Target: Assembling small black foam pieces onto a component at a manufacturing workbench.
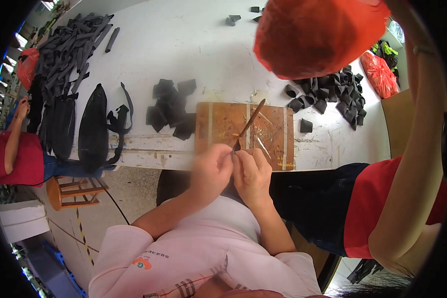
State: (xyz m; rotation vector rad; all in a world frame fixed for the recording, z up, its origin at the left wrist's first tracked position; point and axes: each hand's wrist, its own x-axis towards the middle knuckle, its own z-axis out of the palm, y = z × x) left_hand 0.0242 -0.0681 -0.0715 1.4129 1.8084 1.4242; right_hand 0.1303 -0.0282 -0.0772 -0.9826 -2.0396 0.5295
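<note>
Head view: my right hand pinches a small dark fabric piece, seemingly unfinished, by the brown wooden board; my left hand blurs, grip unclear. Squarish black fabric pieces lie left, curled black fabric pieces right (done, I'd guess).

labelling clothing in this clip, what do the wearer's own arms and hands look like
The left hand and right hand are bare, without gloves; no wristband shows. Loose, short, pale pinkish-white fabric sleeves with no visible markings leave the forearms bare.
</note>
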